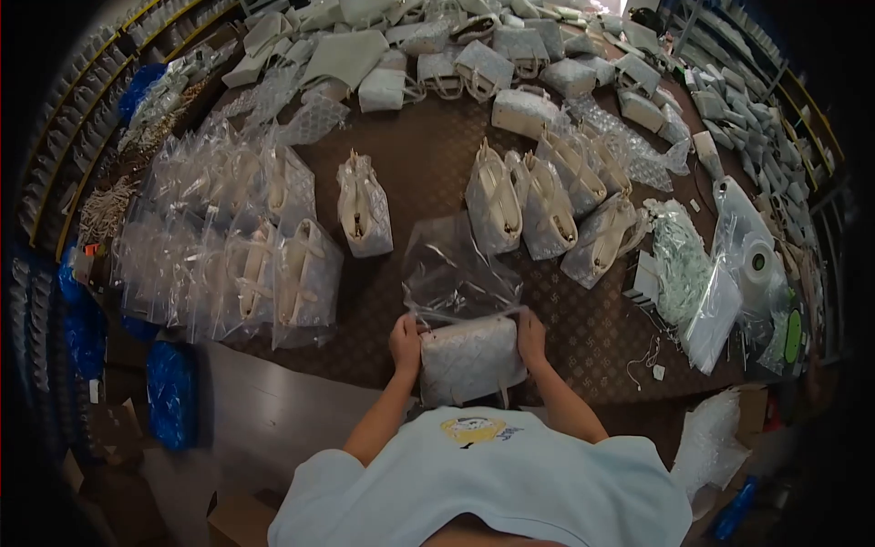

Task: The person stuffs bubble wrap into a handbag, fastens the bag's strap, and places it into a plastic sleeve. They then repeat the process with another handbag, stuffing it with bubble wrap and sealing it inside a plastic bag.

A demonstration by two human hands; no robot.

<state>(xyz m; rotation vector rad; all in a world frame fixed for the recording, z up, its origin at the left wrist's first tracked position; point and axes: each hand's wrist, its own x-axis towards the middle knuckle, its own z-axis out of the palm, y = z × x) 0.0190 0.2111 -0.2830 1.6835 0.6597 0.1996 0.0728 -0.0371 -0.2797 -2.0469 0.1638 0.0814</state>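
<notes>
A pale handbag [469,357] lies at the near edge of the table, partly inside a clear plastic bag [456,269] whose loose end spreads away from me over the tabletop. At the handbag's left side, my left hand [406,344] has its fingers closed on the plastic. My right hand [531,339] grips the plastic at the opposite side. The fingertips of both hands are partly hidden. Beyond them, an unwrapped handbag [365,205] stands upright, and several more handbags [547,205] stand to the right.
Rows of handbags in clear bags [228,246] fill the table's left side. Handbags and bubble wrap [629,137] are heaped at the back. To the right are a pile of pale strands [679,264], a plastic roll [756,262] and a string tag [658,372]. Shelves line both sides.
</notes>
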